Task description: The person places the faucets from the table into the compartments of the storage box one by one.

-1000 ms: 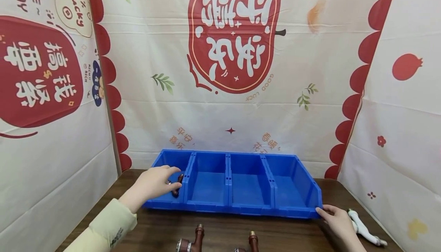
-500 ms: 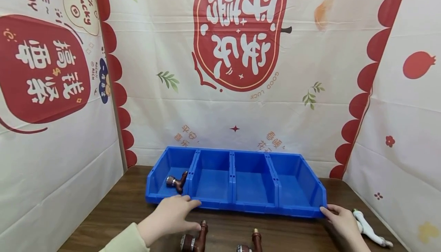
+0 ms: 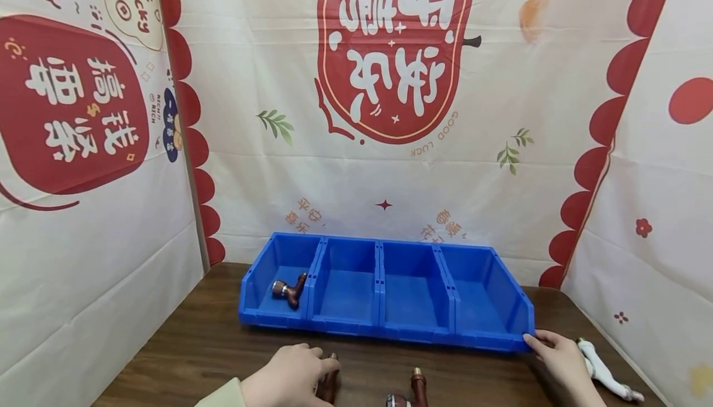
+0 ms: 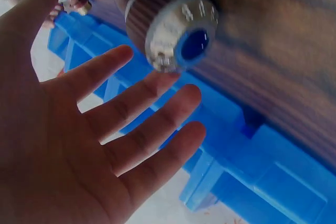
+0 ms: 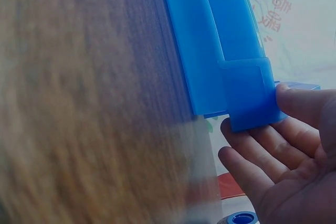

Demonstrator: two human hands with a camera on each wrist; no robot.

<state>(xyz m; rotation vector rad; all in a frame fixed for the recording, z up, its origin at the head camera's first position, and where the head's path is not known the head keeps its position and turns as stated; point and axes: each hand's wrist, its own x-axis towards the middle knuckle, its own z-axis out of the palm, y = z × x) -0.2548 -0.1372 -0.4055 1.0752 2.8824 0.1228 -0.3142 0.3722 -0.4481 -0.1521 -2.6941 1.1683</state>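
Observation:
My left hand is over a brown tap on the table, partly hiding it. In the left wrist view the fingers are spread and nearly straight, beside the tap's round knob with a silver rim and blue centre. My right hand pinches the front right corner of a blue four-section bin; the right wrist view has the thumb on one side of the corner and fingers under the other. A similar brown tap lies in the bin's leftmost section.
Another brown tap is on the table at the bottom edge, right of the left hand. A white tap-like fitting with a metal tip lies beyond the right hand. Printed cloth walls enclose the wooden table.
My left hand has withdrawn from the bin's leftmost section, leaving the brown tap there, and come down toward the tap on the table. The right hand has stayed at the bin's corner.

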